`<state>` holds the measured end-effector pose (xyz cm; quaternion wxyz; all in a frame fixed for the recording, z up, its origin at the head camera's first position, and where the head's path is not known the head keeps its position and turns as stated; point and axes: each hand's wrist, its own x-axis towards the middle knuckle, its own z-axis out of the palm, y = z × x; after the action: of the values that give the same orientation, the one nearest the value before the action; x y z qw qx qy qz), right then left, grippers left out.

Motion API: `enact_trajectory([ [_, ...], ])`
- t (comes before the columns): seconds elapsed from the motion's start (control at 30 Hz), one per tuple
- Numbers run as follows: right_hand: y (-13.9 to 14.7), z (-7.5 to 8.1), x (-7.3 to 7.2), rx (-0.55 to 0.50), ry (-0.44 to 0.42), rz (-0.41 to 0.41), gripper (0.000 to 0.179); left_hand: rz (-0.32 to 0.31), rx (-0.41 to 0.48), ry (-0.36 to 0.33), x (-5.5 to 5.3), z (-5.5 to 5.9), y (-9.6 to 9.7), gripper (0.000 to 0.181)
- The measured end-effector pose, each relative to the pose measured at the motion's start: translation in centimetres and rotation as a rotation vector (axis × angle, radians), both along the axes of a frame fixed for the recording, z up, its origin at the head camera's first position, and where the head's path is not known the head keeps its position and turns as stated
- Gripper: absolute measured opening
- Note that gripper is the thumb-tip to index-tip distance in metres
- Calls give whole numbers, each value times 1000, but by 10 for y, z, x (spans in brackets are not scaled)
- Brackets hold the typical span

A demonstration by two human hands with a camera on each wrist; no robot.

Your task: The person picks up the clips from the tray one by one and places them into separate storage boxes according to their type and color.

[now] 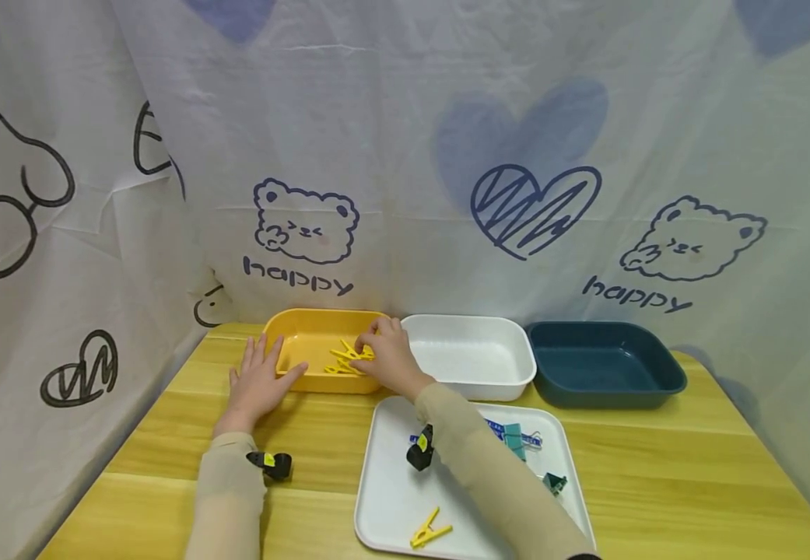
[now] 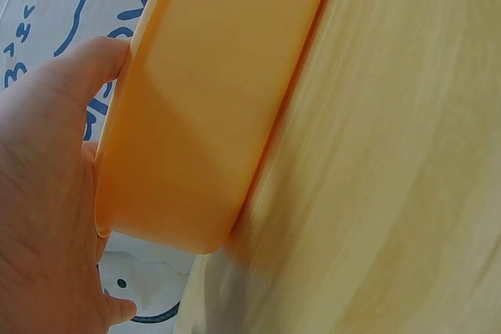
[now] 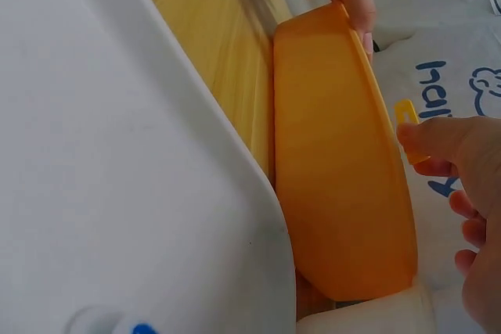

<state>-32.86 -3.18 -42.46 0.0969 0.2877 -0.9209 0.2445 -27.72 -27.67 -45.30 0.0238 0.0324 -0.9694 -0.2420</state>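
My left hand point(image 1: 257, 389) rests on the left end of a yellow bin point(image 1: 341, 383), its fingers spread along the rim. Seen from the left wrist, the thumb point(image 2: 106, 64) lies against that rim. Over the bin's right end, my right hand point(image 1: 394, 358) pinches a yellow clothespin point(image 3: 407, 131) between thumb and finger. Below it in the bin lie other yellow clothespins point(image 1: 338, 369), partly hidden by the hand. One more yellow clothespin point(image 1: 430, 530) lies on a white tray point(image 1: 390, 482), near its front edge.
A white bin point(image 1: 471, 354) and a dark blue bin point(image 1: 601, 365) stand right of the yellow one. On the tray are a teal clip point(image 1: 514, 440), a dark green binder clip point(image 1: 555, 483) and blue items point(image 1: 496, 428), partly covered by the right sleeve. A printed curtain hangs behind.
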Motion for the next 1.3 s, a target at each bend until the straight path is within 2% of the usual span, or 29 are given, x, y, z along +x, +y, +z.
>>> enact_trajectory([
  [0.27,-15,-4,-12,57,-52,-60,22,2,-6,-6,2,3,-2,91],
  [0.7,-36,-13,-31,114,-28,-79,22,12,0,1,4,5,-4,89],
  [0.93,-48,-13,-38,136,-60,-104,22,19,-5,-1,3,2,-4,90],
  [1.07,-52,-13,-43,181,-45,-108,23,22,-10,-2,2,-1,-5,90],
  [1.3,-53,-17,-51,237,-41,-130,25,17,0,-5,3,1,-1,88],
])
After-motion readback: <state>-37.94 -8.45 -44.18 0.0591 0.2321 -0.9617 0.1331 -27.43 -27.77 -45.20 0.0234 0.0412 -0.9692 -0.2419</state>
